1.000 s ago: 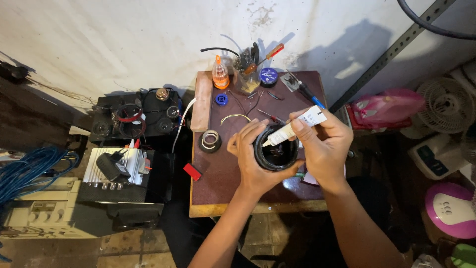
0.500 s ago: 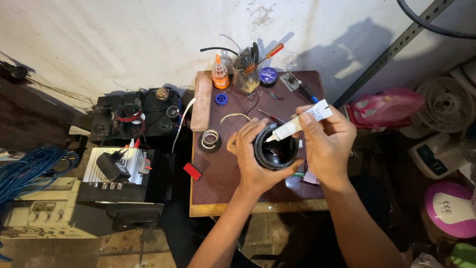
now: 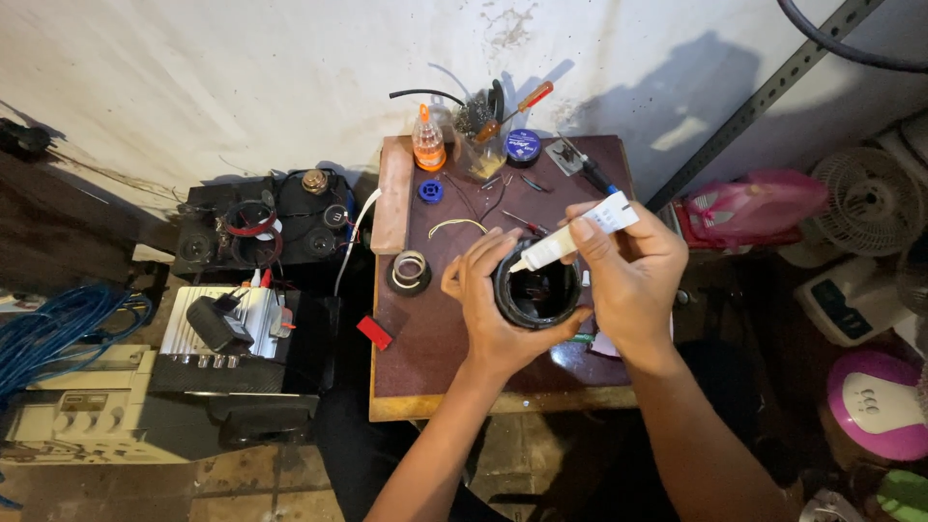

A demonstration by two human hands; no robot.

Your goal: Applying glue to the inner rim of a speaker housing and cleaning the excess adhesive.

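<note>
Glue tube [image 3: 572, 239] sits pinched in my right hand [image 3: 628, 275], thumb and fingers closed round its white body, nozzle tipped down and left so the tip reaches just inside the rim of the black ring-shaped housing [image 3: 537, 290]. My left hand [image 3: 488, 304] wraps that housing from the left and underneath, fingers curled round its wall, holding it raised just over the tabletop [image 3: 435, 338] with its open mouth facing up at me; I judge that is so I can see where the nozzle lands.

Outward from there, a roll of tape [image 3: 410, 271] lies just left of my left hand, and a small red piece [image 3: 375, 332] rests near the tabletop's left edge. Toward the wall stand an orange-capped bottle [image 3: 427, 140], a jar of tools [image 3: 480, 135] with an orange-handled screwdriver [image 3: 517, 106], and a blue round tin [image 3: 523, 147]. The brown strip ahead of my wrists, up to the front edge, has open room; left of the tabletop an amplifier [image 3: 227, 324] and speaker box [image 3: 266, 222] crowd close.
</note>
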